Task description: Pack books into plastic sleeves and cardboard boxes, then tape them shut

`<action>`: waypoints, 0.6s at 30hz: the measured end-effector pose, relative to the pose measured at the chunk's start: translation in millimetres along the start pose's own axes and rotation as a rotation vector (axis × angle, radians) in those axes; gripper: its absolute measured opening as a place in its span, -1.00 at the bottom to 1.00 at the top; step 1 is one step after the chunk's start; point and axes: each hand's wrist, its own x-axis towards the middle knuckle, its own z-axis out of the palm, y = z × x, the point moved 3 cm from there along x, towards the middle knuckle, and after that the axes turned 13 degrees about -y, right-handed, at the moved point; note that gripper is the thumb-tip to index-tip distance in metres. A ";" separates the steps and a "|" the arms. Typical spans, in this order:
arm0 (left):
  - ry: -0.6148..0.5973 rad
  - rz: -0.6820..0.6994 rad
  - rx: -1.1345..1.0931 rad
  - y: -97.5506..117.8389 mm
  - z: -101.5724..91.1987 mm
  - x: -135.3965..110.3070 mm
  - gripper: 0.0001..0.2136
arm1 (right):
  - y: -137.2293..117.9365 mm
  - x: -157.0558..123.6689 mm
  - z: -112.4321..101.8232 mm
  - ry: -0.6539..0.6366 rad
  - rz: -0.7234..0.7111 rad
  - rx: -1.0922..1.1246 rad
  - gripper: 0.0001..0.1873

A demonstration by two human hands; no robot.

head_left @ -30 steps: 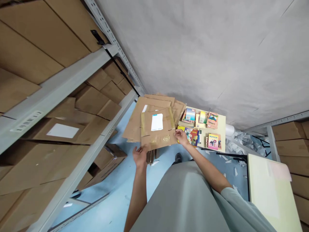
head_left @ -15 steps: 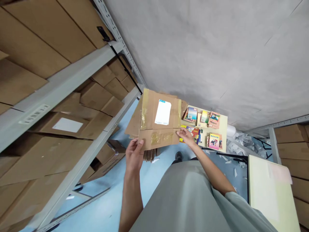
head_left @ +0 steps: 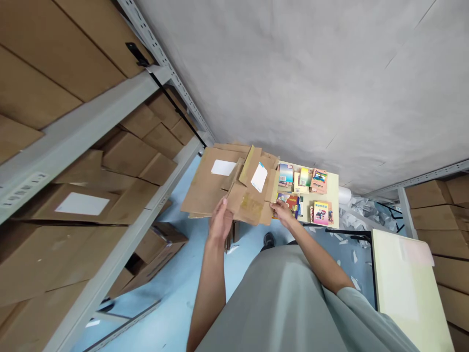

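Note:
A flattened cardboard box (head_left: 244,193) with a white label and yellowish tape is between my hands, its left side bent upward. My left hand (head_left: 221,218) grips its lower left edge, with part of the fingers hidden by the board. At the lower right corner, my right hand (head_left: 283,213) pinches the same cardboard. Beneath and to the left lies a larger flat cardboard sheet (head_left: 200,183) with a white label, on top of other flattened pieces.
Right of the cardboard, a cream table (head_left: 332,188) bears several small stacks of books (head_left: 321,212). Shelves (head_left: 110,117) packed with cartons stand on the left. Crumpled paper (head_left: 361,212) lies behind a second cream table (head_left: 399,288). A grey wall rises ahead.
The labelled cardboard has turned and its left side has folded in, so it looks narrower. My left hand has moved right and slightly up; the larger sheet beneath shows more.

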 end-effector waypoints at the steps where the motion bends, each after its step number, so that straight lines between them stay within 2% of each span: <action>1: -0.038 -0.021 -0.008 -6.4 0.9 3.4 -0.32 | 0.9 -0.8 0.9 0.004 0.002 0.001 -0.49; 4: -0.087 -0.118 0.115 -29.5 3.8 8.1 -0.32 | -0.3 -2.0 4.0 -0.003 -0.011 0.013 -0.47; 7: -0.056 -0.190 0.254 -51.9 6.2 6.6 -0.37 | -4.5 -1.5 4.9 -0.021 -0.033 0.027 -0.46; 10: -0.001 -0.213 0.263 -65.3 8.6 2.6 -0.43 | -7.4 -1.5 1.2 0.045 -0.014 -0.040 -0.48; 12: 0.026 -0.200 0.254 -67.2 10.7 0.6 -0.47 | -9.6 -4.3 -2.8 0.150 -0.025 -0.165 -0.46; 14: 0.020 -0.179 0.254 -65.3 14.1 0.0 -0.48 | -14.3 -10.7 -4.1 0.241 -0.119 -0.369 -0.40; 18: -0.022 -0.155 0.244 -58.8 21.5 3.1 -0.47 | -25.8 -28.5 8.7 0.223 -0.339 -0.829 -0.04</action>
